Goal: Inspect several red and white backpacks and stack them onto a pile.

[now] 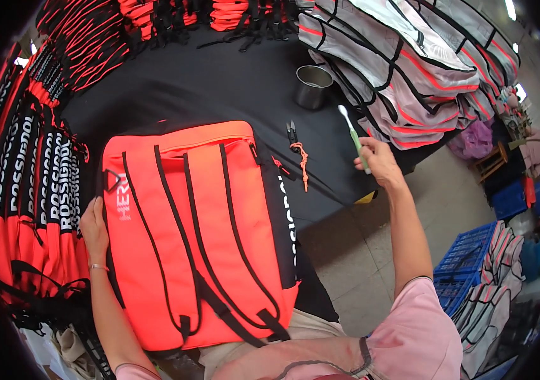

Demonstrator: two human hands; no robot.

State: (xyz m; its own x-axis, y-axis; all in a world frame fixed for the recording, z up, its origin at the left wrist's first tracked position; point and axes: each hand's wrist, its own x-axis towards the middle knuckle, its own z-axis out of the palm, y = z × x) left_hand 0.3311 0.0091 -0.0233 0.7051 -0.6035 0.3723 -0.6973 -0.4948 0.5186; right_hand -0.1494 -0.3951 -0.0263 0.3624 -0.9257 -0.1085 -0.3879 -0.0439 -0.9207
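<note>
A bright orange-red backpack (156, 253) with black-edged shoulder straps lies in front of me, straps facing up, its lower end near my lap. My left hand (94, 229) grips its left side, with part of the fingers hidden against the bag. To the right, raised near the table's edge and away from the backpack, my right hand (379, 163) is closed round the green handle of a toothbrush (353, 134). The white brush head points up and away from me. Between backpack and right hand lie small thread snips (292, 134) with an orange cord.
A metal cup (313, 87) stands on the black tabletop (232, 82). Behind it, grey-white fabric pieces (403, 69) with black and orange edging are piled. Stacked orange-black bags (48, 190) line the left side. Blue crates (466, 259) stand on the floor at right.
</note>
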